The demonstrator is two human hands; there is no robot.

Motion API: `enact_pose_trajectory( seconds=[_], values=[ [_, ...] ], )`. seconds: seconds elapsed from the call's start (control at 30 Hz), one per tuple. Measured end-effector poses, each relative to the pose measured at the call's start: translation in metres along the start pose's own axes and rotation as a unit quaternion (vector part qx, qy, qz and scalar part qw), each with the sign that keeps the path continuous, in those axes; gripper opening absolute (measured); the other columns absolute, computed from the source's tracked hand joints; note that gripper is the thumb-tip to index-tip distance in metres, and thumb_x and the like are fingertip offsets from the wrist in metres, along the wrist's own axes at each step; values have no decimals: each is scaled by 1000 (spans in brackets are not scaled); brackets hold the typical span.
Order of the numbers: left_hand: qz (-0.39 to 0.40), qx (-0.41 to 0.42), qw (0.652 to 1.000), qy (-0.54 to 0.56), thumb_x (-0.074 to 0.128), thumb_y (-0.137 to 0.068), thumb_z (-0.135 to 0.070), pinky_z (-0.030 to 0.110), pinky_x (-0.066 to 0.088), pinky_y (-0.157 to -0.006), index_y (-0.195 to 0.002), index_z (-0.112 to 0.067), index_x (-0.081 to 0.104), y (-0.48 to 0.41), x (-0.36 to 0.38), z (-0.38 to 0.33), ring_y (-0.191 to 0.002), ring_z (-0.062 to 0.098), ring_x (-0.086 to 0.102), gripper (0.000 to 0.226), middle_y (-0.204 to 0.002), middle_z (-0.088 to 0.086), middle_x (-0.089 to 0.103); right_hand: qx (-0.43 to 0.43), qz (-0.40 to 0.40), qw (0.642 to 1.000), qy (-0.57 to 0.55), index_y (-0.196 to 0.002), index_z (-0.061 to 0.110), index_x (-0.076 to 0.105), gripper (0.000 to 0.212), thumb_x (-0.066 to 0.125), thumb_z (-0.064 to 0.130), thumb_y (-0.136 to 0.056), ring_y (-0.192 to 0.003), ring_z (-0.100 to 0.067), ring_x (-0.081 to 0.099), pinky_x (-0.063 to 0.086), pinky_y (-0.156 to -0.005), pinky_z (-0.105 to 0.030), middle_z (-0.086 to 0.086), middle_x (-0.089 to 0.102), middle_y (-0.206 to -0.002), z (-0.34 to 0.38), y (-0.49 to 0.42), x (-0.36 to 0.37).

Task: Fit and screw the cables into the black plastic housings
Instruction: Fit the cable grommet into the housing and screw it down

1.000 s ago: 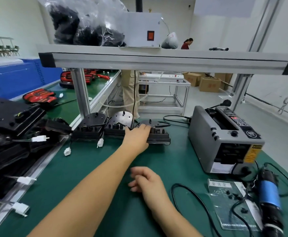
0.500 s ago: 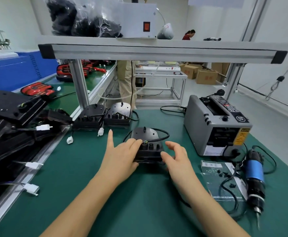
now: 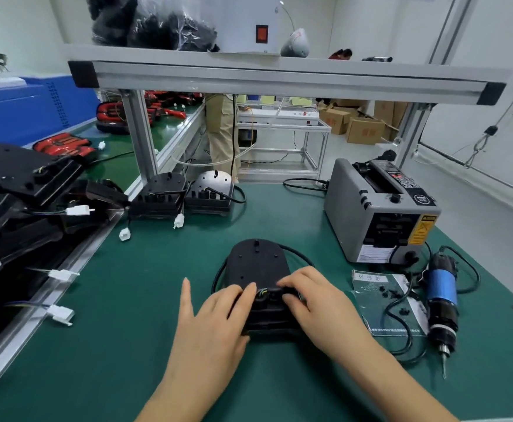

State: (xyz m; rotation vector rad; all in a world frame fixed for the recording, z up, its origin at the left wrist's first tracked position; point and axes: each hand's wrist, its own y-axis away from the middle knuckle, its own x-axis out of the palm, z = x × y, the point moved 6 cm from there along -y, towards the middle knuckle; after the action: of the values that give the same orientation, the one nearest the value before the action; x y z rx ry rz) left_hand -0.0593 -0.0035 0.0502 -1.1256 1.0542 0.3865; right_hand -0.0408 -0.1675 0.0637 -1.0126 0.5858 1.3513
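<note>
A black plastic housing (image 3: 258, 263) lies on the green mat in front of me, its black cable (image 3: 297, 255) looping round its far side. My left hand (image 3: 215, 318) rests on the housing's near left part, fingers laid over it and thumb stretched out to the left. My right hand (image 3: 316, 296) sits on the near right part, fingertips curled down at the spot where coloured wires (image 3: 262, 292) enter the housing. What the fingertips pinch is hidden.
Two more housings (image 3: 157, 193) (image 3: 211, 190) stand at the back by the frame post. A stack of black housings with white connectors (image 3: 14, 208) fills the left. A grey tape dispenser (image 3: 380, 214), a bag of screws (image 3: 386, 300) and a blue electric screwdriver (image 3: 440, 303) lie on the right.
My left hand dragged one housing from the back row toward me. My right hand came up from the mat, and both hands now lie on the housing's near end.
</note>
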Motion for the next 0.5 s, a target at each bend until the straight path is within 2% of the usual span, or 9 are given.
enact_pose_trajectory(
  seconds=[0.13, 0.23, 0.3, 0.33, 0.4, 0.5],
  values=[
    [32, -18, 997, 65, 92, -45, -34, 55, 48, -92, -124, -20, 62, 11, 1, 4, -92, 13, 64, 86, -109, -5, 63, -20, -10, 1000, -8, -106, 38, 62, 16, 56, 36, -91, -92, -1, 52, 42, -78, -19, 22, 51, -104, 1, 11, -1],
    [38, -47, 988, 144, 72, -68, -52, 41, 54, -83, -118, -25, 66, 13, -8, 17, -88, 7, 55, 58, -100, -9, 60, -32, -21, 999, -15, -106, 39, 65, 18, 60, 36, -89, -90, 0, 51, 41, -76, -16, 21, 53, -99, 0, 21, -1],
    [51, -68, 980, 182, 62, -75, -56, 22, 47, -73, -112, -28, 69, 10, -13, 24, -81, 3, 49, 48, -87, -14, 57, -32, -17, 999, -31, -107, 39, 66, 19, 61, 36, -90, -88, 0, 54, 45, -79, -20, 20, 54, -98, 0, 25, 1],
    [53, -72, 978, 191, 69, -74, -52, 16, 40, -69, -108, -28, 70, 7, -15, 25, -79, 2, 45, 42, -81, -16, 55, -32, -16, 999, -40, -107, 39, 66, 19, 60, 36, -90, -88, 0, 55, 46, -80, -23, 19, 55, -98, 0, 27, 1],
    [57, -65, 977, 196, 83, -67, -39, 12, 33, -68, -96, -26, 71, 2, -18, 22, -79, 4, 42, 33, -75, -18, 51, -32, -17, 998, -58, -106, 38, 67, 17, 60, 36, -90, -88, -1, 56, 46, -81, -25, 18, 55, -97, 1, 30, 1],
    [50, -54, 975, 207, 82, -69, -31, 13, 33, -62, -77, -28, 66, -1, -23, 16, -74, 3, 42, 18, -68, -21, 47, -34, -7, 997, -74, -107, 37, 64, 18, 56, 38, -91, -88, -3, 56, 47, -82, -28, 15, 53, -96, 3, 35, 3]
  ],
)
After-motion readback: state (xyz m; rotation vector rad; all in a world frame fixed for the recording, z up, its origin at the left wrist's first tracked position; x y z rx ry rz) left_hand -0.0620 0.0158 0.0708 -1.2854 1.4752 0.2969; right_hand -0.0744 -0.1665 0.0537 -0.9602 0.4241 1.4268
